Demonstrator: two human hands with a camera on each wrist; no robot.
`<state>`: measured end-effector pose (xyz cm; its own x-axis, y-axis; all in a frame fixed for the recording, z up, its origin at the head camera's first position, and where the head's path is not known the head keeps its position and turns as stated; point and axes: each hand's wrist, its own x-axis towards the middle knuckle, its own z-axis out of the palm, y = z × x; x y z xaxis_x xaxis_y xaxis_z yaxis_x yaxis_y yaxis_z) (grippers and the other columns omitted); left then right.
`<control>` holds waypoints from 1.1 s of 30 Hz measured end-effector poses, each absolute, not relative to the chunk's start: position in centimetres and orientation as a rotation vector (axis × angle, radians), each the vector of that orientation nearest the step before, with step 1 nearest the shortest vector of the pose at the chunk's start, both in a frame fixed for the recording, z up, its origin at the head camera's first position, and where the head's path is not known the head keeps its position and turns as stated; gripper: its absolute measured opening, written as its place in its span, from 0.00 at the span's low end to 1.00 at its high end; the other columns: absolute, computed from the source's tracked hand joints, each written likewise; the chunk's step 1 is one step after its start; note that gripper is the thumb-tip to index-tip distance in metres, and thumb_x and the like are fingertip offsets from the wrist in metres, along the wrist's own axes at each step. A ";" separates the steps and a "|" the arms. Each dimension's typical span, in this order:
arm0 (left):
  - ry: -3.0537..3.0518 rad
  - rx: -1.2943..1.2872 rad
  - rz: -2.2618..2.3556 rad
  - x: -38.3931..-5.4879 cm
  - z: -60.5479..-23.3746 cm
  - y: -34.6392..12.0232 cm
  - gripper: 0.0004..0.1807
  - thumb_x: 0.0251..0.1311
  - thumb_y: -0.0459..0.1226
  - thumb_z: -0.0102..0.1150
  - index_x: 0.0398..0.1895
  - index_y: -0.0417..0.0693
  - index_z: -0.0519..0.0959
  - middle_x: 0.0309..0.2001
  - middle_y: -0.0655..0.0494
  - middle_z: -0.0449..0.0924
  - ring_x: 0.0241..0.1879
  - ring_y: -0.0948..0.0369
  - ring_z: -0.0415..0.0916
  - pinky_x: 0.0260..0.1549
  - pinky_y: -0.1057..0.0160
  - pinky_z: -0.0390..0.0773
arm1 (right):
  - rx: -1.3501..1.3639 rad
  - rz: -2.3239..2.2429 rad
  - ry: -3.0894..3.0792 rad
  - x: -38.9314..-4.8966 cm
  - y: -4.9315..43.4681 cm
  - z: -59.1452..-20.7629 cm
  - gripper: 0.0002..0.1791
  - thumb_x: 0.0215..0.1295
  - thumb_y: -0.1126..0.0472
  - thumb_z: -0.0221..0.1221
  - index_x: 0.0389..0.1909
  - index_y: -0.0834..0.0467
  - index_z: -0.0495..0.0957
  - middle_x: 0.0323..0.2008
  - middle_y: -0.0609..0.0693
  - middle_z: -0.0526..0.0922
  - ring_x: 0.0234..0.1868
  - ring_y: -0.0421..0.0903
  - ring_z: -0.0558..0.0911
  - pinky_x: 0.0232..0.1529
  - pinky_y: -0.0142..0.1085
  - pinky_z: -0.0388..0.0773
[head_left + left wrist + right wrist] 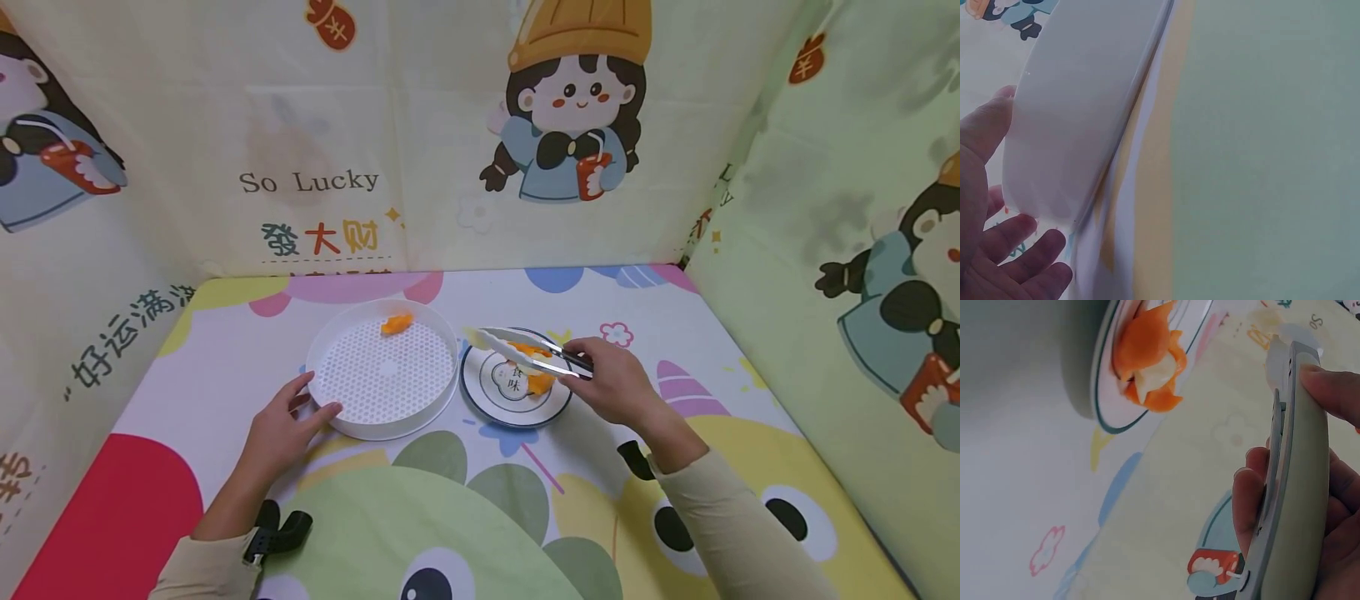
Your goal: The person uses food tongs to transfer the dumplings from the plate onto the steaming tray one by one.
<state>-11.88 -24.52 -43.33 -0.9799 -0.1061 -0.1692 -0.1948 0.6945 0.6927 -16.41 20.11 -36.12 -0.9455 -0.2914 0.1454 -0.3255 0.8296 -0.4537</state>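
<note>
My left hand (288,425) rests thumb and fingers against the near left side of a round white steamer tray (375,429) with a perforated bottom. In the left wrist view the tray's smooth wall (1079,112) lies against those fingertips, the other fingers loosely bent. An orange peel piece (397,323) lies inside, near the far rim. My right hand (611,379) grips metal tongs (551,358) by their handle. Their pale, blurred tips point left above a white plate (487,400) with a dark blue rim. More orange peel (1147,347), pale on its inner side, lies on the plate.
The tray stands left of the plate, their edges close together. A cartoon-printed cloth (480,533) covers the table. Printed curtains (435,150) hang behind it and at both sides. A black strap mount (277,533) sits on the left wrist.
</note>
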 end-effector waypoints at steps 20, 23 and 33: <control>2.777 -0.260 1.162 -11.8 -43.2 -24.3 0.53 0.63 0.61 0.60 0.79 0.40 0.49 0.70 0.27 0.59 0.68 0.33 0.58 0.63 0.35 0.64 | 0.510 0.770 -2.935 -17.5 17.2 -35.7 0.26 0.62 0.57 0.68 0.59 0.64 0.76 0.50 0.58 0.82 0.43 0.53 0.79 0.46 0.49 0.79; 2.774 -0.262 1.169 -11.7 -43.2 -24.3 0.52 0.63 0.60 0.60 0.79 0.40 0.49 0.71 0.27 0.59 0.68 0.33 0.58 0.63 0.35 0.64 | 0.524 0.784 -2.924 -17.7 17.0 -35.8 0.26 0.62 0.58 0.68 0.58 0.65 0.76 0.50 0.59 0.82 0.44 0.54 0.80 0.47 0.50 0.79; 2.783 -0.256 1.176 -11.8 -43.2 -24.3 0.53 0.63 0.60 0.60 0.79 0.39 0.50 0.70 0.27 0.59 0.68 0.32 0.59 0.62 0.35 0.65 | 0.499 0.844 -2.966 -18.4 15.7 -35.9 0.26 0.64 0.58 0.67 0.60 0.64 0.76 0.53 0.58 0.81 0.49 0.56 0.79 0.54 0.50 0.78</control>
